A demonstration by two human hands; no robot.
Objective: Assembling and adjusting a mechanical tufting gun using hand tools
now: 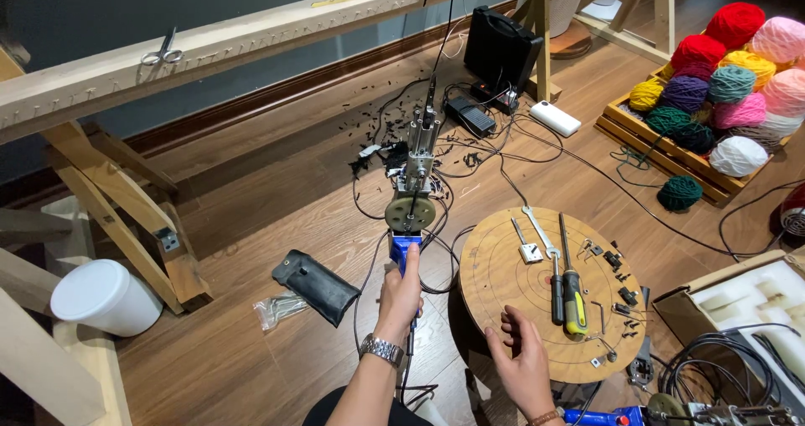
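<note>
Hands, One Tufting Gun, One Round Board

Timber frame (pixel 251 36), one long beam, crosses the view from nine to twelve o'clock, with one pair of scissors (pixel 163 54) lying on it. Yarn balls (pixel 729 82), about fourteen, fill one wooden tray (pixel 625 132) at two o'clock. One round wooden board (pixel 495 283) sits at four o'clock of centre, carrying two screwdrivers (pixel 570 288), one wrench (pixel 539 229) and a scatter of small metal parts too small to count. One white bucket (pixel 105 296) stands at eight o'clock, one black pouch (pixel 317 285) at seven.

One tufting gun (pixel 413 183) stands upright at centre; the left hand (pixel 401 296) is wrapped tightly around its blue handle. The right hand (pixel 524 359), fingers loosely spread and holding nothing, rests on the board's near edge at five o'clock.
</note>
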